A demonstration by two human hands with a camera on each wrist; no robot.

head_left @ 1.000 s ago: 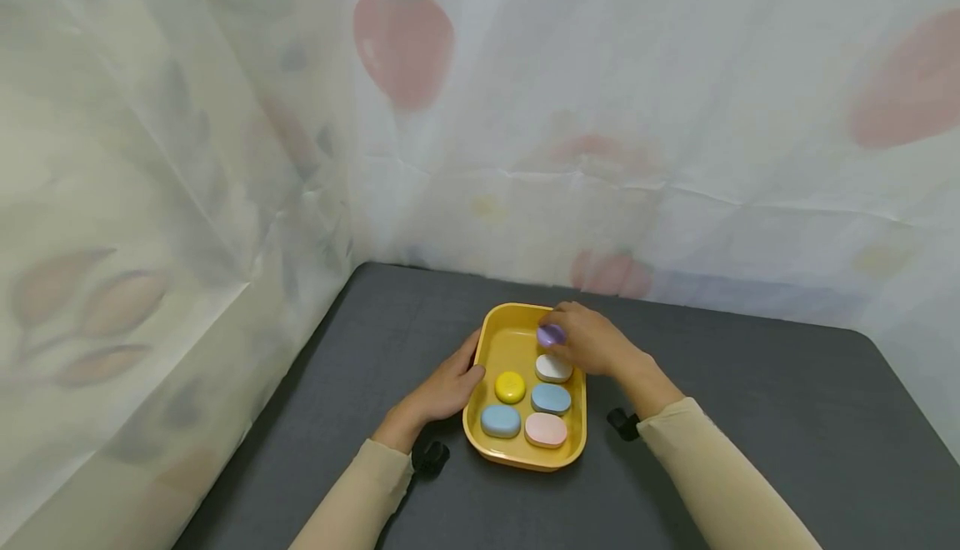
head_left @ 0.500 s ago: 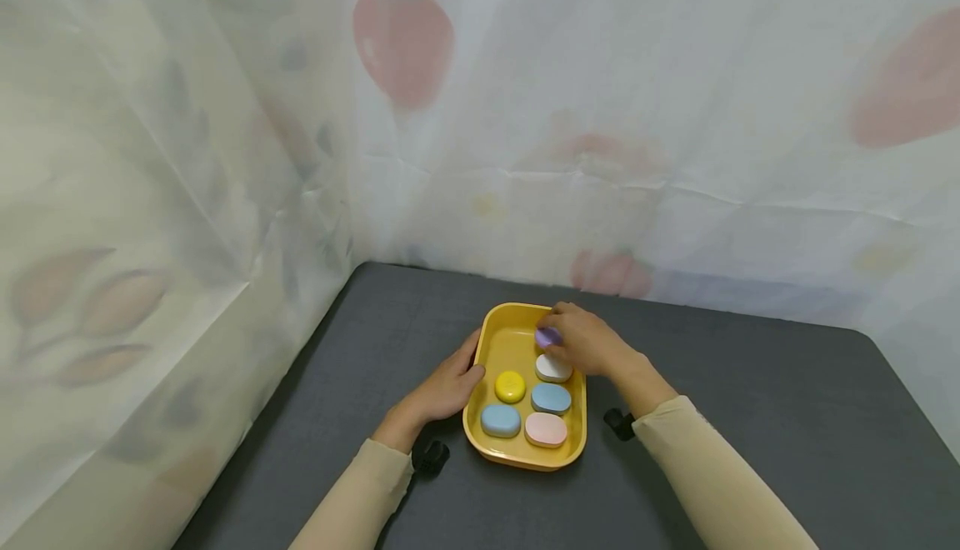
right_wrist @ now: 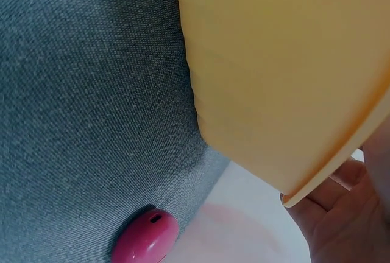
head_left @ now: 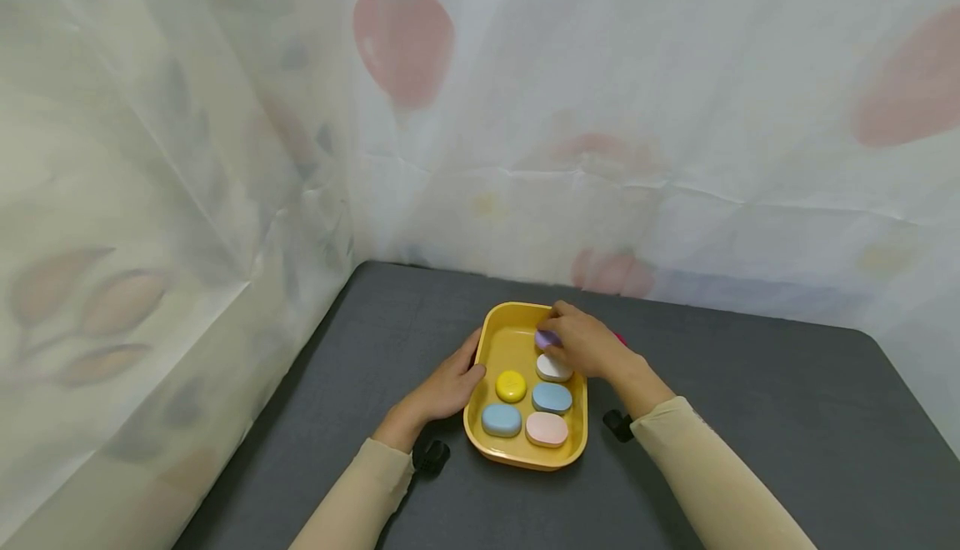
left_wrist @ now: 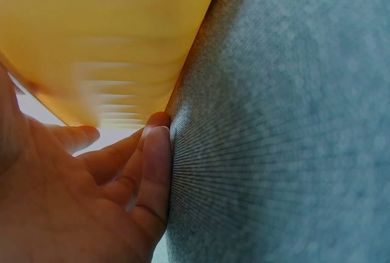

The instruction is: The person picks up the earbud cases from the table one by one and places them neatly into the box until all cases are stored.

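Observation:
In the head view, a yellow tray (head_left: 517,455) stands on the dark table. My left hand (head_left: 447,385) holds its left side, thumb at the rim and fingers along the outer wall, as the left wrist view also shows. My right hand (head_left: 590,342) reaches over the far right rim and pinches a smooth purple rounded piece (head_left: 547,339) low inside the tray, partly hidden by the fingers. Right below it in this view lies a white oval piece (head_left: 553,368). The right wrist view shows the hand (right_wrist: 350,217) behind the tray's rim, its fingertips hidden.
Also in the tray are a round yellow piece (head_left: 511,387), two blue ovals, one on the right (head_left: 552,398) and one on the left (head_left: 501,421), and a pink oval (head_left: 547,430). A magenta rounded piece (right_wrist: 146,237) with a small dark slot lies outside it.
My right hand has shifted slightly left and down with the purple piece, now lower beside the white oval. A bit of magenta now shows behind that hand. The left hand stays put.

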